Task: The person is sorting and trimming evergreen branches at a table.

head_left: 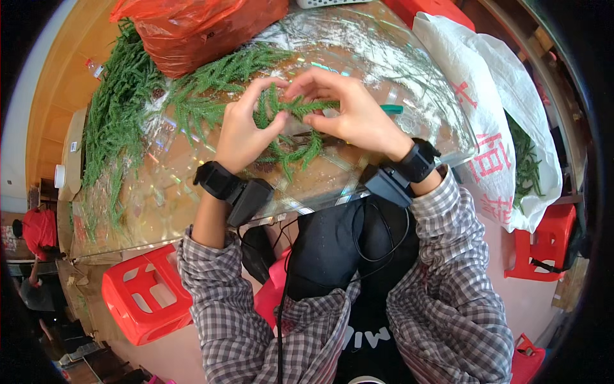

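Bright light floods the tabletop [176, 198], colourful glints flashing off its left side! Fisheye distortion curves the edges, black rims the view, near left sits dim.

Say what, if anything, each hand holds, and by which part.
Left hand and right hand hold green sprigs by their far part; exact grip hidden.

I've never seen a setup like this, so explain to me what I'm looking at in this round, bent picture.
There's no robot here: these are a person's bare left hand and right hand, with black devices strapped at the wrists. A wide fisheye camera on the head looks down, so straight edges bend. The hands meet around a green sprig; the exact grip is hard to make out. On the table lie more green branches, a red plastic bag and scattered white powder.
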